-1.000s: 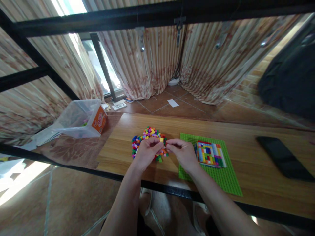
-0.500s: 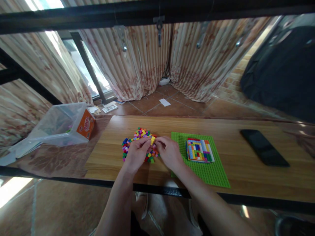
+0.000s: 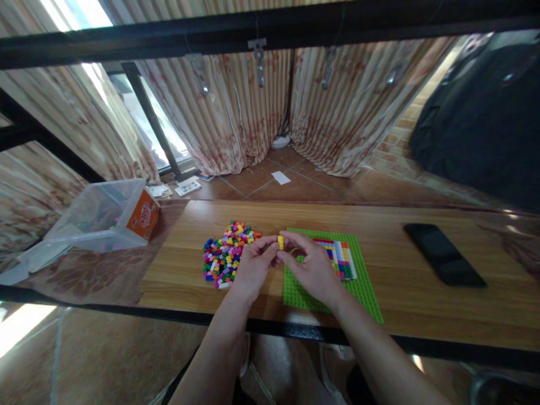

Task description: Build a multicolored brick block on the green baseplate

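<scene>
A small yellow toy brick (image 3: 280,242) is pinched between the fingertips of both hands, above the left edge of the green baseplate (image 3: 367,298). My left hand (image 3: 255,265) grips it from the left, thumb and fingers closed. From the right, my right hand (image 3: 312,267) meets it with thumb and index finger curved around it. Behind the right hand, a flat block of multicoloured bricks (image 3: 346,261) sits on the baseplate, partly hidden. A loose pile of coloured bricks (image 3: 223,253) lies left of my left hand.
A black phone (image 3: 442,256) rests on the right of the wooden table (image 3: 177,287). Left of the table stands a clear plastic box (image 3: 97,225) with an orange label. A black bar (image 3: 169,36) with hanging clips crosses the top of the view.
Both hands have moved right with the yellow brick, from over the pile to the baseplate's left edge. The right hand now covers part of the brick block.
</scene>
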Demonstrator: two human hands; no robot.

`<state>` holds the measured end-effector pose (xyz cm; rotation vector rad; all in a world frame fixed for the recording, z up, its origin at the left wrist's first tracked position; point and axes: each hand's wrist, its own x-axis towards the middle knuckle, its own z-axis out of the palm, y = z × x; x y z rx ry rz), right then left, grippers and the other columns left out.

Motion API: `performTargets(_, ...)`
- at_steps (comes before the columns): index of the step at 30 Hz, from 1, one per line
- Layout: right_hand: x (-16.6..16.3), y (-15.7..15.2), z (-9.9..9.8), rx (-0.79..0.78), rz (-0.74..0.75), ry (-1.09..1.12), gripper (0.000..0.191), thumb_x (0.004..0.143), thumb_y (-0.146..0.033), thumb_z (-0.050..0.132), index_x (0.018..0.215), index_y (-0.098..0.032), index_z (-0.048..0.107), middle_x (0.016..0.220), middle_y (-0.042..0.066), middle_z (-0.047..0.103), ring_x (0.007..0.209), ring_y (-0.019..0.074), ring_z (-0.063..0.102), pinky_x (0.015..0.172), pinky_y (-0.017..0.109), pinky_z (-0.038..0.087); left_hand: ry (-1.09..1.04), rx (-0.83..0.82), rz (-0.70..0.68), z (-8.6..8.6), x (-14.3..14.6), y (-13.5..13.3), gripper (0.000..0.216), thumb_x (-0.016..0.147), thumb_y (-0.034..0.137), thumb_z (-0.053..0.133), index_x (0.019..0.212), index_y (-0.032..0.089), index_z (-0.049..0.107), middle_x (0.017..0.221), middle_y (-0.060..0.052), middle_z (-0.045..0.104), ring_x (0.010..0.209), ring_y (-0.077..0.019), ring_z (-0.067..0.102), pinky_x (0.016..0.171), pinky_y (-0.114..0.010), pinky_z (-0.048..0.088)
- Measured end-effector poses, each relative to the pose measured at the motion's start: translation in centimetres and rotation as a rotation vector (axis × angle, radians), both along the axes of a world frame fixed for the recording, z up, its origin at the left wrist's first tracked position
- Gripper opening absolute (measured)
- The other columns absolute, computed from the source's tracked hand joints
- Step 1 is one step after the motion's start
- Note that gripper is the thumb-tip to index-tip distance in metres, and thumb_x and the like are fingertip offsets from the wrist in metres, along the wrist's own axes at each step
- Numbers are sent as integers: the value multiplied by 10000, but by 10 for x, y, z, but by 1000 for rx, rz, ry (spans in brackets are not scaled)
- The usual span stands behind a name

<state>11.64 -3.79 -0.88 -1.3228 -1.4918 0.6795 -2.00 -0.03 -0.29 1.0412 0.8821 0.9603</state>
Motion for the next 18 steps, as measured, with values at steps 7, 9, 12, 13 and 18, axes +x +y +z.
performTargets(7, 31, -9, 5, -77, -30, -37, 366, 812, -325, 689, 1169, -251, 657, 1006, 48, 674, 903, 192, 629, 808, 362, 524, -108, -78, -65, -5, 21, -3, 287, 687, 338, 800, 903, 152, 764, 737, -20, 697, 584, -79, 541, 588, -210, 430)
performTargets(9, 39, -11, 6, -77, -27, -64, 312, 829, -339, 676, 1129, -253, 673, 995, 46, 673, 894, 191, 628, 801, 361, 521, -109, -92, -81, -6, 28, -5, 304, 687, 334, 802, 926, 153, 758, 717, -10, 688, 577, -76, 547, 596, -211, 436)
performTargets(12, 58, -13, 6, -45, -53, -107, 300, 857, -380, 650, 1131, -260, 679, 1013, 54, 670, 904, 199, 631, 807, 371, 522, -88, -93, -81, -7, 38, -7, 292, 714, 306, 775, 960, 152, 746, 707, -10, 693, 580, -82, 568, 603, -213, 441)
performTargets(13, 66, -13, 5, -28, -83, -124, 312, 858, -397, 651, 1137, -260, 679, 1038, 61, 668, 920, 206, 633, 821, 380, 521, -72, -90, -73, -7, 42, -8, 273, 731, 286, 757, 967, 150, 741, 725, -18, 706, 583, -84, 577, 604, -214, 443)
performTargets(18, 109, -16, -5, 45, -229, -241, 345, 836, -463, 674, 1112, -258, 698, 1122, 88, 646, 1039, 246, 615, 931, 439, 489, 67, -78, 49, -13, 57, -7, 185, 797, 159, 648, 966, 143, 721, 891, -68, 755, 637, -100, 624, 621, -219, 477)
